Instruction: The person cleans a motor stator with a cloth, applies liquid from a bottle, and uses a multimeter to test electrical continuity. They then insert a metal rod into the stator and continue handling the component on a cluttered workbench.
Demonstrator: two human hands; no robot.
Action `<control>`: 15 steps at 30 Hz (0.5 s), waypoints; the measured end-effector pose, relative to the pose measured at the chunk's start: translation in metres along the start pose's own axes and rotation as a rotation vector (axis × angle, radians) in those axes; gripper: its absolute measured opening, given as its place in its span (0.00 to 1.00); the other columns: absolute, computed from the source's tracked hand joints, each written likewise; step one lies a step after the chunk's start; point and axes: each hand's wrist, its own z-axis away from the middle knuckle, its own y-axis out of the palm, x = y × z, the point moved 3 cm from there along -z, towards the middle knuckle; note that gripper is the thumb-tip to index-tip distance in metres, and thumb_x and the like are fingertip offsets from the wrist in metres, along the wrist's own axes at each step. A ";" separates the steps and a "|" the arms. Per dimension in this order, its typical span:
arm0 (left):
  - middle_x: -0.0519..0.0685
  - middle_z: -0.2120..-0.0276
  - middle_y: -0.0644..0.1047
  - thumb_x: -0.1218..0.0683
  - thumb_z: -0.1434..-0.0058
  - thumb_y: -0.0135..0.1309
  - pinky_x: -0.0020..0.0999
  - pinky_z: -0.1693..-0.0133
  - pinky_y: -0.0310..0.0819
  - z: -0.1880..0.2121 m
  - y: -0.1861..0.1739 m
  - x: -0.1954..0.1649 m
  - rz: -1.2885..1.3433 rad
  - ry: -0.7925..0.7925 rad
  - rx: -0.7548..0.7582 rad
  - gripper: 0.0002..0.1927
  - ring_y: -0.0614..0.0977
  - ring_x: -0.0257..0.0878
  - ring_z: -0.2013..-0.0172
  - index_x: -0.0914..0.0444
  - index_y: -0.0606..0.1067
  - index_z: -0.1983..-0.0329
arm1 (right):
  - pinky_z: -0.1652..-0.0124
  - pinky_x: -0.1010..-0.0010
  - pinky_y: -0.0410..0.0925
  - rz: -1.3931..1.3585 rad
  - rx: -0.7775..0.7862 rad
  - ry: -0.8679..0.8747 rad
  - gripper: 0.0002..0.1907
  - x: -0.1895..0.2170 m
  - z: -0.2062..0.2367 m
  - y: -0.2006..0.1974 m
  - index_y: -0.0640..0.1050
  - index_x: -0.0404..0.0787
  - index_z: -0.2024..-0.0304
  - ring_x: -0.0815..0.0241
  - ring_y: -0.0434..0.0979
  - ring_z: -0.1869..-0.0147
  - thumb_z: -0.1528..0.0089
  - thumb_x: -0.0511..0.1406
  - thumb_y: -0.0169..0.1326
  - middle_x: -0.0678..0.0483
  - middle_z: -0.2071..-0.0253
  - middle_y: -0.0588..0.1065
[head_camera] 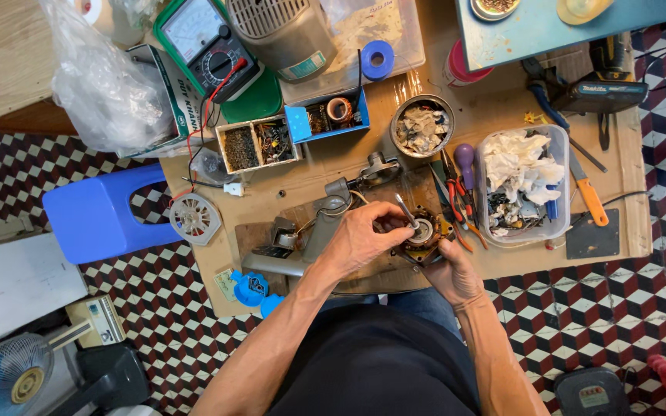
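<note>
Small motor (pixel 423 231) held over workbench (pixel 333 166), just left of clear tub (pixel 556 146). Left hand (pixel 360 237) clamped on its rim, right hand (pixel 452 273) cupped beneath. Judged heavy, rigid; windings fragile, so gripped by frame.

1. Both forearms bare from the elbow down, no sleeves in view, no watch, bracelet or glove.
2. Left hand (pixel 360 237) and right hand (pixel 454 271) ungloved, no rings to be made out.
3. Dark, near-black top covers the torso at the lower frame.
4. Blue denim shows just above it, at the lap.
</note>
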 end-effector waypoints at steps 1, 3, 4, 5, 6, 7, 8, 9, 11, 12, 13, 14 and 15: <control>0.47 0.64 0.82 0.48 0.44 0.65 0.29 0.62 0.78 -0.001 0.000 0.000 -0.004 0.016 -0.001 0.19 0.82 0.32 0.66 0.63 0.82 0.54 | 0.33 0.52 0.62 -0.028 -0.014 0.001 0.40 -0.001 0.000 -0.002 0.67 0.37 0.32 0.52 0.69 0.32 0.43 0.44 0.66 0.50 0.36 0.71; 0.47 0.62 0.82 0.48 0.44 0.64 0.29 0.61 0.78 -0.003 0.001 0.002 -0.014 0.049 0.003 0.19 0.82 0.33 0.65 0.64 0.82 0.54 | 0.31 0.49 0.60 -0.076 -0.031 0.010 0.41 -0.004 -0.001 -0.004 0.66 0.39 0.32 0.51 0.68 0.31 0.44 0.43 0.66 0.50 0.35 0.70; 0.47 0.62 0.83 0.47 0.44 0.64 0.30 0.61 0.78 -0.004 0.002 0.003 -0.009 0.046 0.006 0.19 0.82 0.34 0.64 0.64 0.82 0.54 | 0.31 0.47 0.59 -0.095 -0.033 0.017 0.41 -0.004 -0.002 -0.006 0.66 0.39 0.32 0.51 0.68 0.31 0.44 0.43 0.67 0.49 0.35 0.70; 0.48 0.62 0.83 0.47 0.43 0.64 0.30 0.60 0.79 -0.005 0.004 0.004 -0.003 0.043 0.011 0.20 0.83 0.34 0.64 0.64 0.82 0.54 | 0.31 0.46 0.58 -0.114 -0.037 0.023 0.42 -0.005 -0.002 -0.007 0.65 0.39 0.31 0.50 0.68 0.31 0.44 0.42 0.67 0.49 0.35 0.70; 0.48 0.62 0.83 0.47 0.43 0.64 0.30 0.59 0.79 -0.006 0.005 0.005 0.002 0.042 0.016 0.20 0.83 0.34 0.63 0.64 0.82 0.54 | 0.31 0.46 0.58 -0.124 -0.022 0.019 0.42 -0.005 -0.002 -0.008 0.65 0.39 0.31 0.50 0.68 0.31 0.44 0.42 0.67 0.49 0.35 0.70; 0.47 0.61 0.82 0.47 0.43 0.64 0.30 0.59 0.80 -0.007 0.006 0.006 0.003 0.037 0.027 0.20 0.83 0.34 0.63 0.63 0.82 0.54 | 0.31 0.46 0.58 -0.134 -0.008 0.014 0.42 -0.006 -0.002 -0.009 0.66 0.39 0.31 0.50 0.67 0.30 0.43 0.42 0.67 0.49 0.35 0.70; 0.47 0.60 0.82 0.46 0.43 0.64 0.30 0.59 0.80 -0.008 0.008 0.006 0.003 0.032 0.040 0.19 0.83 0.34 0.62 0.63 0.82 0.54 | 0.31 0.46 0.58 -0.145 0.006 0.008 0.41 -0.006 -0.001 -0.009 0.66 0.39 0.31 0.50 0.67 0.30 0.43 0.42 0.67 0.49 0.34 0.70; 0.47 0.59 0.82 0.46 0.43 0.64 0.30 0.59 0.80 -0.009 0.009 0.007 0.003 0.027 0.054 0.19 0.83 0.35 0.61 0.63 0.81 0.55 | 0.30 0.46 0.58 -0.144 -0.005 0.011 0.41 -0.006 -0.001 -0.010 0.66 0.40 0.31 0.50 0.67 0.30 0.43 0.42 0.67 0.49 0.35 0.70; 0.47 0.61 0.82 0.46 0.43 0.63 0.30 0.59 0.80 -0.010 0.011 0.006 -0.036 0.029 0.038 0.18 0.84 0.35 0.62 0.63 0.81 0.56 | 0.30 0.46 0.58 -0.140 -0.026 0.017 0.41 -0.007 -0.001 -0.013 0.66 0.41 0.31 0.50 0.67 0.30 0.44 0.41 0.67 0.49 0.35 0.70; 0.48 0.62 0.82 0.46 0.43 0.63 0.30 0.59 0.80 -0.011 0.012 0.006 -0.055 0.030 0.031 0.18 0.85 0.36 0.62 0.64 0.82 0.57 | 0.30 0.46 0.57 -0.139 -0.036 0.020 0.41 -0.007 -0.001 -0.014 0.66 0.40 0.32 0.50 0.67 0.30 0.44 0.41 0.67 0.49 0.35 0.70; 0.47 0.62 0.82 0.46 0.42 0.63 0.31 0.59 0.80 -0.011 0.013 0.006 -0.079 0.037 0.028 0.18 0.85 0.36 0.62 0.64 0.82 0.57 | 0.30 0.46 0.57 -0.139 -0.046 0.023 0.41 -0.007 -0.001 -0.014 0.66 0.40 0.32 0.49 0.67 0.30 0.44 0.41 0.67 0.48 0.35 0.70; 0.47 0.63 0.82 0.47 0.42 0.63 0.31 0.59 0.80 -0.012 0.014 0.005 -0.103 0.043 0.023 0.17 0.85 0.36 0.63 0.64 0.82 0.57 | 0.29 0.46 0.57 -0.138 -0.055 0.027 0.41 -0.007 -0.001 -0.015 0.66 0.40 0.32 0.49 0.67 0.30 0.44 0.41 0.67 0.48 0.35 0.70; 0.47 0.63 0.82 0.47 0.42 0.63 0.31 0.59 0.80 -0.012 0.014 0.005 -0.127 0.051 0.018 0.17 0.85 0.36 0.63 0.64 0.82 0.58 | 0.29 0.46 0.57 -0.138 -0.047 0.025 0.41 -0.007 -0.001 -0.015 0.66 0.40 0.32 0.49 0.67 0.30 0.44 0.41 0.67 0.48 0.35 0.70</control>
